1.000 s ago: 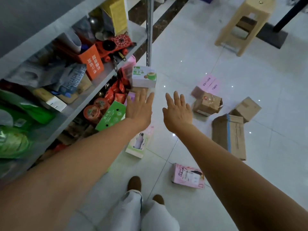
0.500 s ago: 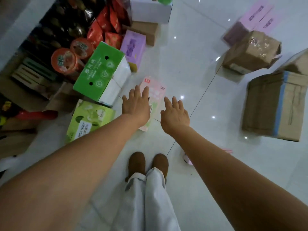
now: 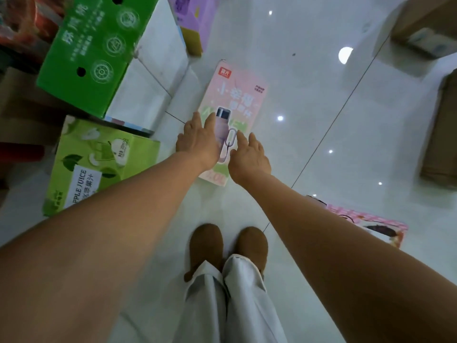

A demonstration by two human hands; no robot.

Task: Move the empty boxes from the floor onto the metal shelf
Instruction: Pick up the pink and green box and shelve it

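Note:
A flat pink box with a bottle picture lies on the white tiled floor just ahead of my feet. My left hand and my right hand both reach down over its near half, fingers stretched out, side by side. I cannot tell whether they touch the box. Neither hand holds anything. The metal shelf is out of view.
A green and white carton and a light green apple juice box sit at the left. A purple box lies ahead, brown cartons at the right, a pink patterned box near my right arm.
My view has tilted from the shelf down to the floor. Both hands have dropped toward the pink bottle box, which now looks much closer.

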